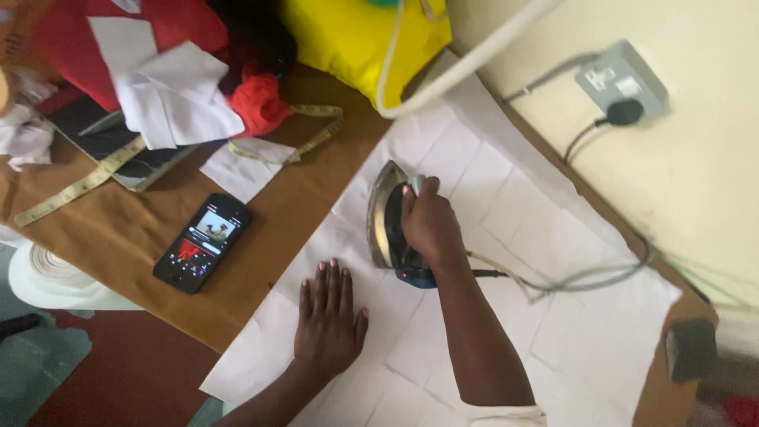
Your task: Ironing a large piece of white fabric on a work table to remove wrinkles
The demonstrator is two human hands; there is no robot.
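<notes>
The right hand [429,221] is clamped around the handle of a flat electric iron [389,225], which sits near the middle of the view on a large white fabric sheet [506,237] spread over the brown bench [118,229]. The left hand [328,316] lies flat and open on the same sheet at about seven o'clock from the iron, fingers spread, close beside it but not touching.

The nearest risk is a burn: the left fingertips point toward the iron's edge, and a sweep toward seven o'clock would bring the hot plate onto them. The grey cord [585,277] trails off at four o'clock across the sheet, then climbs to the wall socket [621,79] at two o'clock (it looks fairly slack, though a loop lies on the cloth); the iron could run over it or snag and jerk. If the iron rests long in one spot, the fabric may scorch. A smartphone [202,241] with a lit screen lies at nine o'clock, well apart, and a yellow tape measure [79,186] beyond it.
</notes>
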